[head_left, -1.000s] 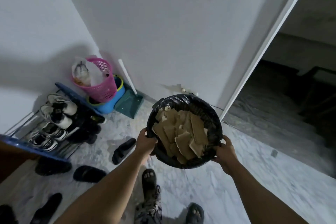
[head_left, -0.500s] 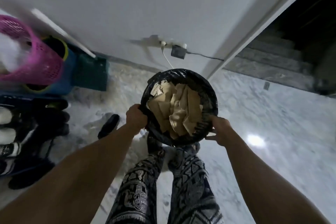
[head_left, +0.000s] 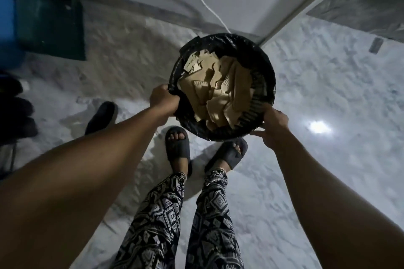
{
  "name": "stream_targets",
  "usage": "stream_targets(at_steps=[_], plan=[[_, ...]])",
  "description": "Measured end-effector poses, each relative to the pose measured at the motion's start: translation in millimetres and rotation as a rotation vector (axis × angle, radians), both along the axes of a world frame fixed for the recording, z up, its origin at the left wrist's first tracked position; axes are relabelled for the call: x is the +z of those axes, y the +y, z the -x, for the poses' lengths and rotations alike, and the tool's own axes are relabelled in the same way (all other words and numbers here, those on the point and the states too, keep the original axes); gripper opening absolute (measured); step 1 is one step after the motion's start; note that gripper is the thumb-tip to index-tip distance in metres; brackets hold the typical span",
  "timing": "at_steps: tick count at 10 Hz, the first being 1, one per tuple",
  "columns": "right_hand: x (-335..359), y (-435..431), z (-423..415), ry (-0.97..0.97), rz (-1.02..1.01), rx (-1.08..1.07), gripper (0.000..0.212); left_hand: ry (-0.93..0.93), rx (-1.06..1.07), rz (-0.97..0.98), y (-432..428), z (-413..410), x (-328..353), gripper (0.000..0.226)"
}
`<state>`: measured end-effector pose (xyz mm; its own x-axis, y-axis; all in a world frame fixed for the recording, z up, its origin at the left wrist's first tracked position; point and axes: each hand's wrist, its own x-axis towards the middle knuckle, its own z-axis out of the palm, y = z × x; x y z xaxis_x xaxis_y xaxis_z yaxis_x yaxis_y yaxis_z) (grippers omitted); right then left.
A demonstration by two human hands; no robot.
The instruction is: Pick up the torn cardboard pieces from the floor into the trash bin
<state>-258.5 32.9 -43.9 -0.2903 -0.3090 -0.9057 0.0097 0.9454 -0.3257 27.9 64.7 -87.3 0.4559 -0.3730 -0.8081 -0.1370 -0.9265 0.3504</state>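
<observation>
Cardboard (head_left: 220, 91) looks light and stiff inside the bin (head_left: 265, 65). Left hand (head_left: 164, 100) and right hand (head_left: 274, 122) pinch its rim.

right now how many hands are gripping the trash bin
2. The left hand grips the near-left rim of the trash bin; the right hand holds its near-right rim. The torn cardboard pieces lie inside.

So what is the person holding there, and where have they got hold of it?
The trash bin, full of torn cardboard pieces. The left hand grips its rim on the left side, and the right hand holds the rim on the right.
</observation>
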Motion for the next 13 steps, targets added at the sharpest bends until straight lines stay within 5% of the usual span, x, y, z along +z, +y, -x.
stream_targets(at_steps=[2, 3, 5, 8, 11, 13], plan=[[-54.0, 7.5, 4.8, 0.048, 0.094, 0.034, 0.033, 0.129, -0.032, 0.080, -2.4, 20.0, -37.5, 0.045], [-62.4, 19.0, 7.0, 0.087, 0.160, 0.139, 0.046, 0.015, -0.300, 0.120, 0.8, 27.9, -32.3, 0.059], [-76.5, 66.8, -3.1, 0.372, 0.288, 0.814, 0.135, -0.162, -0.759, 0.135, 38.3, 52.3, -38.7, 0.138], [-99.7, 65.3, -5.4, 0.409, 0.425, 0.805, 0.141, -0.274, -0.790, 0.302, 28.9, 56.4, -61.0, 0.149], [-93.6, -9.5, 1.0, 0.468, 0.433, 0.796, 0.117, -0.273, -0.766, 0.282, -27.4, 63.3, -48.4, 0.155], [-54.1, 1.7, 7.0, 0.445, 0.450, 0.958, 0.104, -0.328, -0.872, 0.274, -20.3, 68.0, -19.6, 0.135]])
